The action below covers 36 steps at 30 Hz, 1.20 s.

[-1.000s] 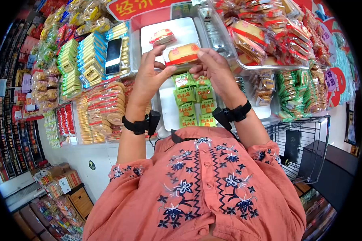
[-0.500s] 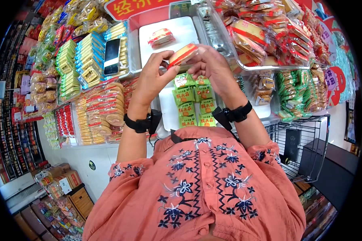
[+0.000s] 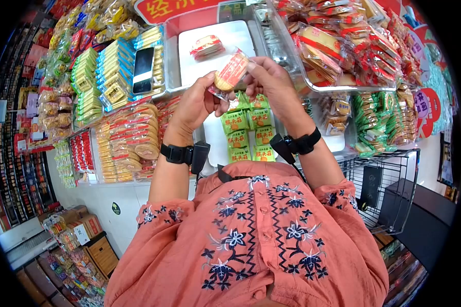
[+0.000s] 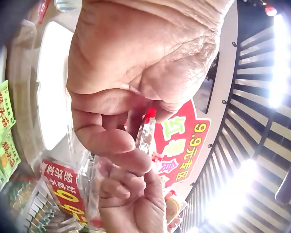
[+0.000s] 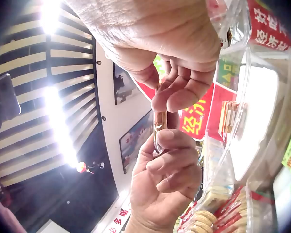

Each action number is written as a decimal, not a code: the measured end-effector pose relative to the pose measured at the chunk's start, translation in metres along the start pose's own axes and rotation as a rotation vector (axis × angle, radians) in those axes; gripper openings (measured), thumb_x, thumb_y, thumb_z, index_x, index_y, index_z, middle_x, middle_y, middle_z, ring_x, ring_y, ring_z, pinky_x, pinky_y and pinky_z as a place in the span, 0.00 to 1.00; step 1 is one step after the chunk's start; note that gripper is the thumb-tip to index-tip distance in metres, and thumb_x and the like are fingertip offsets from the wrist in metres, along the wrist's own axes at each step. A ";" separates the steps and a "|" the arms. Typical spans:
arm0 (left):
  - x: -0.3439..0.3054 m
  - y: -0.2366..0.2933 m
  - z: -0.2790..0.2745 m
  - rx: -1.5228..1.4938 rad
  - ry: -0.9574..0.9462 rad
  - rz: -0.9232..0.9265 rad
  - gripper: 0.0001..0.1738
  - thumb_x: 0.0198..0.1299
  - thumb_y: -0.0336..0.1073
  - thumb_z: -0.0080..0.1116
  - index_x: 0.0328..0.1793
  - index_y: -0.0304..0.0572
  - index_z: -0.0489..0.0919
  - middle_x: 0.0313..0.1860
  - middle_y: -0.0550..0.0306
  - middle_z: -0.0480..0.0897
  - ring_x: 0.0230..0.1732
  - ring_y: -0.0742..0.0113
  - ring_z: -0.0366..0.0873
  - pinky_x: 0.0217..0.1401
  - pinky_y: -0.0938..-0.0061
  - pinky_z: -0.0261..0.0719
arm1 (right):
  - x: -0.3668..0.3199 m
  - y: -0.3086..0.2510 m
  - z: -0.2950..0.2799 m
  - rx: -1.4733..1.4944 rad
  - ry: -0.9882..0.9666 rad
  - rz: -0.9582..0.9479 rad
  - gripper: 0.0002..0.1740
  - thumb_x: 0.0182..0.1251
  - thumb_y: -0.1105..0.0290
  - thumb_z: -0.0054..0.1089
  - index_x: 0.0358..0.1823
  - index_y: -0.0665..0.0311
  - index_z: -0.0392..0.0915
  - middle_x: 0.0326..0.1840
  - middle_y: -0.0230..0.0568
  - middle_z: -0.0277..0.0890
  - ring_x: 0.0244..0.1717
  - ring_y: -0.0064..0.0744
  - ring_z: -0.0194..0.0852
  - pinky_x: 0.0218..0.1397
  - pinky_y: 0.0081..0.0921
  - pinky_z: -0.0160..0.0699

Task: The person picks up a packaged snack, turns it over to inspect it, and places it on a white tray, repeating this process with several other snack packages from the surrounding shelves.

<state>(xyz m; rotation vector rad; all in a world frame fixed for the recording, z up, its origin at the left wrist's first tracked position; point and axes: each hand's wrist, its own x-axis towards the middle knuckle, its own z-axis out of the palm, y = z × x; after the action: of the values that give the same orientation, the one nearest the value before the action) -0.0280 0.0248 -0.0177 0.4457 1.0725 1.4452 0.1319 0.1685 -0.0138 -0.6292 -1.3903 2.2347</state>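
Biscuit packet (image 3: 232,70): one, pinched by left hand (image 3: 195,105) and right hand (image 3: 276,88); count inside unclear.

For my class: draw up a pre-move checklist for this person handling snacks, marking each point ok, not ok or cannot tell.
1. Held packet secure: ok; the left hand and right hand both grip it.
2. A hand free for another item: not ok; both are occupied.
3. Wrapper sealed all round: cannot tell; fingers cover parts of its edges.
4. Room on the upper white tray: ok; one other packet lies there with bare space around it.
5. Green packets in order: ok; they lie in two columns.
6. Phone apart from the hands: ok.
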 end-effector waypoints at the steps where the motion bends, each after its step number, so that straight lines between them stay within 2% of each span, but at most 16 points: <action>1: 0.000 0.000 0.000 -0.002 -0.007 -0.007 0.25 0.79 0.51 0.37 0.60 0.39 0.76 0.36 0.53 0.85 0.25 0.68 0.80 0.24 0.77 0.70 | 0.000 0.000 0.000 0.003 0.005 0.003 0.17 0.77 0.60 0.58 0.53 0.69 0.72 0.35 0.36 0.79 0.29 0.23 0.79 0.32 0.20 0.80; 7: 0.001 0.000 0.001 0.005 -0.020 -0.001 0.25 0.79 0.51 0.37 0.60 0.39 0.76 0.36 0.53 0.84 0.26 0.68 0.80 0.24 0.78 0.69 | 0.001 0.002 0.000 0.029 0.004 -0.005 0.17 0.77 0.61 0.58 0.53 0.68 0.72 0.36 0.37 0.80 0.29 0.23 0.79 0.31 0.20 0.80; 13: 0.003 -0.002 -0.006 0.010 -0.065 -0.009 0.27 0.80 0.51 0.35 0.61 0.37 0.76 0.39 0.51 0.86 0.28 0.66 0.82 0.26 0.76 0.75 | -0.001 0.002 0.000 0.033 0.018 0.013 0.16 0.77 0.61 0.56 0.53 0.68 0.73 0.36 0.36 0.80 0.30 0.22 0.79 0.33 0.21 0.80; 19: 0.002 -0.001 -0.002 0.120 0.004 -0.016 0.31 0.80 0.56 0.35 0.65 0.37 0.76 0.47 0.49 0.87 0.42 0.63 0.87 0.38 0.73 0.81 | 0.002 0.009 -0.005 0.016 0.011 0.037 0.18 0.77 0.61 0.55 0.56 0.68 0.73 0.37 0.35 0.80 0.31 0.22 0.79 0.35 0.21 0.79; 25: 0.009 0.015 -0.011 0.079 -0.114 -0.063 0.26 0.79 0.53 0.44 0.65 0.39 0.76 0.51 0.51 0.87 0.48 0.64 0.86 0.43 0.70 0.81 | 0.003 0.012 -0.008 0.012 -0.010 0.043 0.19 0.77 0.62 0.55 0.59 0.68 0.73 0.39 0.36 0.80 0.33 0.22 0.80 0.36 0.20 0.80; 28: 0.007 0.025 -0.004 0.258 -0.049 -0.090 0.26 0.77 0.53 0.48 0.66 0.39 0.76 0.52 0.52 0.86 0.49 0.65 0.85 0.45 0.70 0.81 | 0.006 0.016 -0.012 0.030 -0.031 0.061 0.20 0.77 0.63 0.55 0.62 0.69 0.72 0.42 0.38 0.80 0.34 0.23 0.81 0.36 0.21 0.80; 31: 0.016 0.028 -0.012 0.317 -0.103 -0.076 0.29 0.74 0.53 0.54 0.69 0.37 0.74 0.55 0.53 0.85 0.52 0.65 0.84 0.50 0.71 0.80 | 0.007 0.019 -0.013 0.030 0.002 0.046 0.21 0.77 0.63 0.53 0.64 0.70 0.71 0.43 0.41 0.81 0.35 0.25 0.82 0.36 0.21 0.81; 34: 0.032 0.040 -0.018 0.437 -0.008 0.072 0.33 0.71 0.52 0.58 0.72 0.36 0.72 0.58 0.52 0.83 0.56 0.66 0.81 0.54 0.71 0.79 | 0.009 0.021 -0.019 0.000 0.024 0.054 0.22 0.77 0.64 0.51 0.65 0.70 0.70 0.46 0.43 0.81 0.36 0.26 0.82 0.37 0.22 0.81; 35: 0.042 0.047 -0.026 0.515 0.011 0.094 0.35 0.69 0.51 0.61 0.74 0.35 0.71 0.62 0.51 0.80 0.60 0.65 0.79 0.57 0.71 0.78 | 0.009 0.021 -0.020 -0.005 0.023 0.068 0.22 0.78 0.64 0.51 0.65 0.70 0.70 0.46 0.44 0.81 0.36 0.26 0.82 0.37 0.22 0.81; 36: 0.052 0.053 -0.035 0.634 0.048 0.155 0.36 0.68 0.51 0.61 0.74 0.33 0.70 0.62 0.51 0.80 0.59 0.64 0.79 0.58 0.71 0.77 | 0.008 0.021 -0.021 -0.010 0.021 0.083 0.22 0.78 0.64 0.51 0.65 0.70 0.70 0.46 0.44 0.81 0.36 0.27 0.82 0.37 0.22 0.81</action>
<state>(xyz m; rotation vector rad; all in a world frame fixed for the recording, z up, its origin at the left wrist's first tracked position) -0.0972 0.0688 -0.0091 0.9633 1.5625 1.2280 0.1346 0.1796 -0.0426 -0.7244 -1.3890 2.2795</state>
